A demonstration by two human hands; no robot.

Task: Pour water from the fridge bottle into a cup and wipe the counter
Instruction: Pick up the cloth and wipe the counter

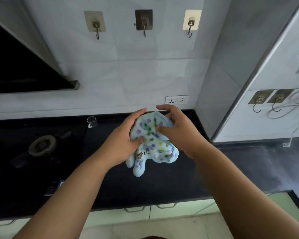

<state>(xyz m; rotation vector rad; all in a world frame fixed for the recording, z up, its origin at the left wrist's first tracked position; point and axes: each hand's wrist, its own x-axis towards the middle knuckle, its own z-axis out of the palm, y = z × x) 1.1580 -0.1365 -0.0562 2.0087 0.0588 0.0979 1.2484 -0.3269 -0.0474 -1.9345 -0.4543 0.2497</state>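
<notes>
A light blue cloth (152,149) with coloured dots hangs bunched above the black counter (162,183). My left hand (123,140) grips its left side, thumb pressed into the fabric. My right hand (178,128) holds its upper right part, fingers curled over the top. The cloth's lower folds dangle free between my wrists. A clear glass cup (91,121) stands on the counter near the back wall, left of my hands. No bottle is in view.
A black gas hob with a burner (41,145) fills the counter's left part. A dark hood (24,66) juts out above it. Three wall hooks (144,23) and a socket (177,100) sit on the tiled wall. A white fridge (266,100) stands at right.
</notes>
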